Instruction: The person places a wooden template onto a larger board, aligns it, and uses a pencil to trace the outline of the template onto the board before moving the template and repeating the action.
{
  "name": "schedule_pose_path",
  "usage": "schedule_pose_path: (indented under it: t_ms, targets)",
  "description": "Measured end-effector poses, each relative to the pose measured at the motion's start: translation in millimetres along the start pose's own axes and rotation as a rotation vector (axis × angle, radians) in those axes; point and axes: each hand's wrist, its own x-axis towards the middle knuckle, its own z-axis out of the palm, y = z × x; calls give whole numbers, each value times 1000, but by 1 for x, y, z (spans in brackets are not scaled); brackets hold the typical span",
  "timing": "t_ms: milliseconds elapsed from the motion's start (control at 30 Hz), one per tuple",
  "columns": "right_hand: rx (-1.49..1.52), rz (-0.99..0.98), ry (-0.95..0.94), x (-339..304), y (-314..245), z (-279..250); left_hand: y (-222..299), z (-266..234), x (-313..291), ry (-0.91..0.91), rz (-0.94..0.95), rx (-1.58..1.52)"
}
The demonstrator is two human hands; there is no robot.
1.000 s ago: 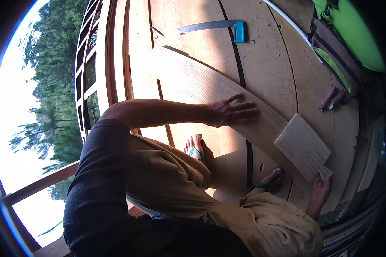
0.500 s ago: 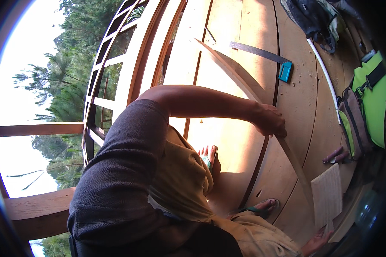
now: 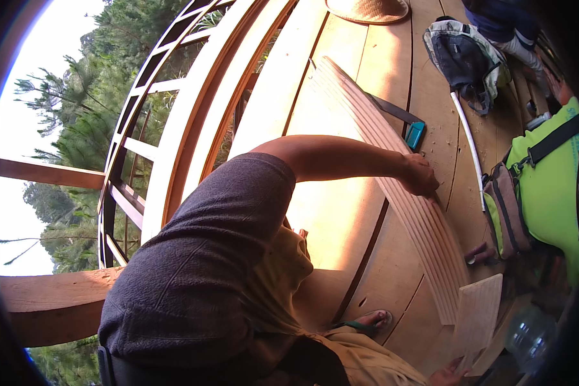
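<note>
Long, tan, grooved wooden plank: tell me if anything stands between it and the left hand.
Nothing visible does: the left hand grips the edge of the plank. The pale, paddle-shaped wooden board in the right hand is down by the plank's near end, clear of that grip.

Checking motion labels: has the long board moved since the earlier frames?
Yes: the long board shifted toward the saw in this view, now overlapping part of it where a gap showed earlier; its grooved face shows.

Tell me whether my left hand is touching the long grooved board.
Touching: the head view shows your left hand closed over the far edge of the long grooved board.
</note>
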Motion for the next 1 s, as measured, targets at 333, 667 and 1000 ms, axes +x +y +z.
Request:
schedule_pose_path:
  t_ms: [333,667,1000]
  targets:
    - [35,38,120,-21,-8,-33,-7,3,19,-17,-40,-39]
    - [119,-45,140,-39,-10,-37,-5,5,27,-71,-102,5]
    - [103,-61,221,-38,-21,-35,6,1,8,147,0,-27]
